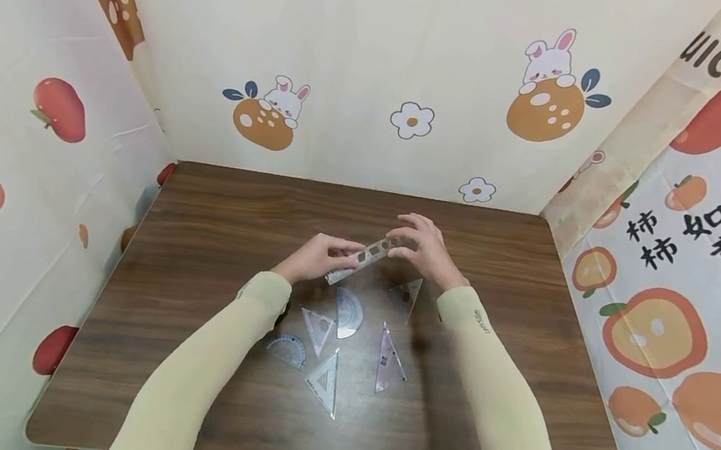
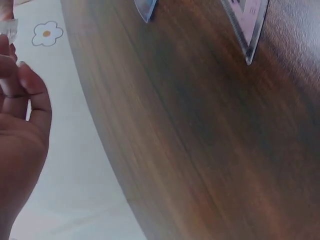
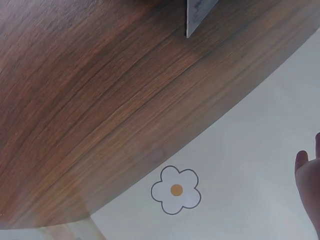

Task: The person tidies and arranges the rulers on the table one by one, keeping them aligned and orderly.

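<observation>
Both hands hold a clear ruler [image 1: 364, 257] with a row of cut-out shapes, slanting above the table. My left hand [image 1: 317, 257] pinches it near its lower left part, between thumb and fingers. At the upper right end, the thumb and fingers of my right hand [image 1: 427, 250] grip it. The left wrist view catches the left hand [image 2: 25, 120] and a bit of clear plastic [image 2: 9, 30] at the edge. Only part of the right hand [image 3: 311, 182] appears in the right wrist view, with no ruler there.
Nearer me on the brown wooden table [image 1: 179, 353] lie a clear protractor [image 1: 343, 314], a smaller blue protractor [image 1: 287, 352], a pinkish set square [image 1: 314, 318], a clear set square [image 1: 315, 382], a purple set square [image 1: 382, 365] and another set square [image 1: 413, 302]. Printed curtains [image 1: 369, 51] surround the table.
</observation>
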{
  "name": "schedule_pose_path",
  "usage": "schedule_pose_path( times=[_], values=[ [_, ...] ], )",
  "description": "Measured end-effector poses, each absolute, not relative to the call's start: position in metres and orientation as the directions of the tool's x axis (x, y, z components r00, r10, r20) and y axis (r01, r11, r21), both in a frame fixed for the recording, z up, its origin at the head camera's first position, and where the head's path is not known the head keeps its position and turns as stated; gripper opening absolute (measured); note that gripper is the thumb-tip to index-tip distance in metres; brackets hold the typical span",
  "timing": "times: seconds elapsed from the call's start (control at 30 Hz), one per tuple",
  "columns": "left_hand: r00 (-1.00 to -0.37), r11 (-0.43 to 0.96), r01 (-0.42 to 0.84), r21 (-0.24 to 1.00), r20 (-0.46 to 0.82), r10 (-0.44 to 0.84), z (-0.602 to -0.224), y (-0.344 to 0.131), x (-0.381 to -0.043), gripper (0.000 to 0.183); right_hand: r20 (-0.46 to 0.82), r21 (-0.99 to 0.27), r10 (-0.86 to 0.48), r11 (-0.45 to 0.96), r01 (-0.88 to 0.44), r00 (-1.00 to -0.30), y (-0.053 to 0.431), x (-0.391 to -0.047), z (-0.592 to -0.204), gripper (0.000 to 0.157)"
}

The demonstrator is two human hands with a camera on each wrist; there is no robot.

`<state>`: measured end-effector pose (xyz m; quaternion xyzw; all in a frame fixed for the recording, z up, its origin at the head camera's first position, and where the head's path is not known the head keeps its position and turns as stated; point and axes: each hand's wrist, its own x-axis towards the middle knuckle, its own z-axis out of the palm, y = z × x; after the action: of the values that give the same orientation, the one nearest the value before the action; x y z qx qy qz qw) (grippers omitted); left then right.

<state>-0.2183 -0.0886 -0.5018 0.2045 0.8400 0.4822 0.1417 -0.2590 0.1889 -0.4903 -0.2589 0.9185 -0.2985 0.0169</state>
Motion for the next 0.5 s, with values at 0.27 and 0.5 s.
schedule_pose_path(
  times=[0.27, 0.5],
  values=[
    [-0.910, 0.387, 0.156, 0.909, -0.020, 0.414, -0.505, -0.089, -0.213, 0.039, 0.139, -0.621, -0.426, 0.666, -0.414, -0.894, 0.184, -0.257, -0.488, 0.050],
    [-0.934, 0.353, 0.126, 0.927, -0.010, 0.358, -0.511, -0.090, -0.212, 0.040, 0.089, -0.631, -0.267, 0.731, -0.261, -0.960, 0.172, -0.255, -0.489, 0.077]
  ],
)
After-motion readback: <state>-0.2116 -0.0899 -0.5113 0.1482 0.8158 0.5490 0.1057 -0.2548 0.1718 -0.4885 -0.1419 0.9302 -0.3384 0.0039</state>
